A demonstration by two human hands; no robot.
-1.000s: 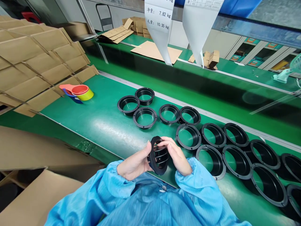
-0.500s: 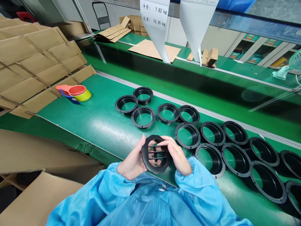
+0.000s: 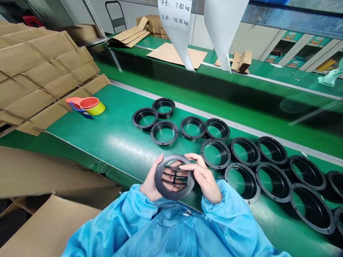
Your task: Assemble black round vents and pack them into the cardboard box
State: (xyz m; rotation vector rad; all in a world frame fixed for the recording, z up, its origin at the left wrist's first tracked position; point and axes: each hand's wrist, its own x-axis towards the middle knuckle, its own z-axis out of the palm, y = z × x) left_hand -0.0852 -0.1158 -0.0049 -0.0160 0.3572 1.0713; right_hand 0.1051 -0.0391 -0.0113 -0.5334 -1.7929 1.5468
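Observation:
Between my hands is a round black air vent (image 3: 174, 192) with a wide flat rim and thin slats across its opening. My left hand (image 3: 152, 180) grips it from the left, thumb along the rim and fingers seen behind the slats. On the other side my right hand (image 3: 205, 177) clasps the rim, its fingertips reaching over the edge to the slats. Just beyond lie several black flanged rings, the closest being one ring (image 3: 216, 166) to the right of my right hand and another ring (image 3: 164, 143) ahead of the vent.
Nested red, yellow and blue scoops (image 3: 92, 105) rest on the green table (image 3: 115, 142) at the left. Cardboard dividers (image 3: 45, 75) are stacked behind them. An open carton (image 3: 50, 225) stands at lower left. Paper sheets (image 3: 175, 32) hang from above.
The vent has been tilted so its front rim and slats face me more squarely. My right fingers have shifted on its edge, and my view has moved slightly.

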